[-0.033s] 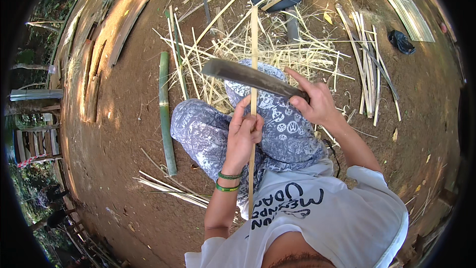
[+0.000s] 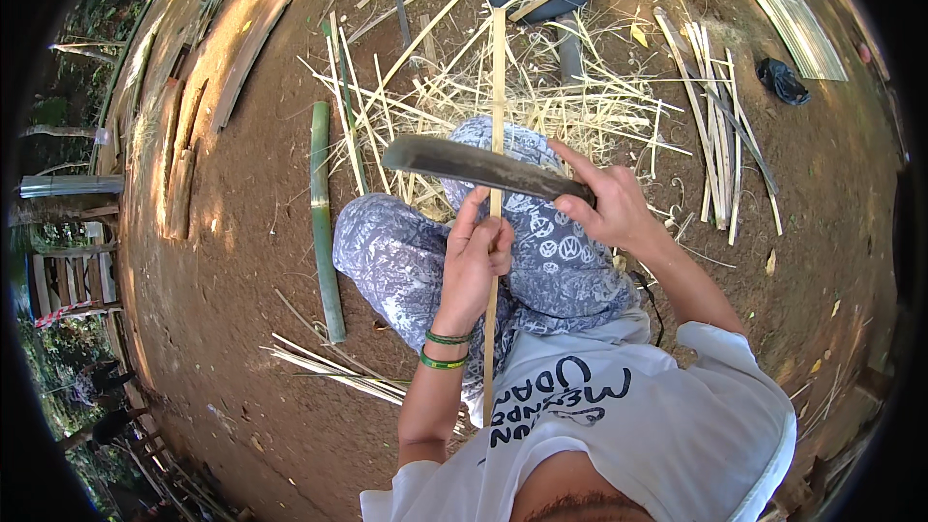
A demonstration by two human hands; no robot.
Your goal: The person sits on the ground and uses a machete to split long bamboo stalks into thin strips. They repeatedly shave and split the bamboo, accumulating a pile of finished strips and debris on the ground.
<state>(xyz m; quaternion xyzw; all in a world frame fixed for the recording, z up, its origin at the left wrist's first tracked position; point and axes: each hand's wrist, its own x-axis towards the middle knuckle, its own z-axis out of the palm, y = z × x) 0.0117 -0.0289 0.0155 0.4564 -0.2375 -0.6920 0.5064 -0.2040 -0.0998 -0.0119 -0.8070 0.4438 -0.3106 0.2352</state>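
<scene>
Dark grey is shown by the blade (image 2: 440, 157), pale yellow by the strip (image 2: 498, 87). The trousers (image 2: 387, 244) are mottled white over grey-blue and partly printed with white circles. The white shirt (image 2: 677, 420) is lettered in black. The green pole (image 2: 327, 251) is crossed by a pale band.

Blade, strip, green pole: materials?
Blade: probably steel; dark grey, dull, with a faint sheen.
Strip: likely split bamboo, unpainted; pale tan, thin, straight-edged, though other wood is possible.
Green pole: looks like raw bamboo; smooth skin, pale joint band.
</scene>
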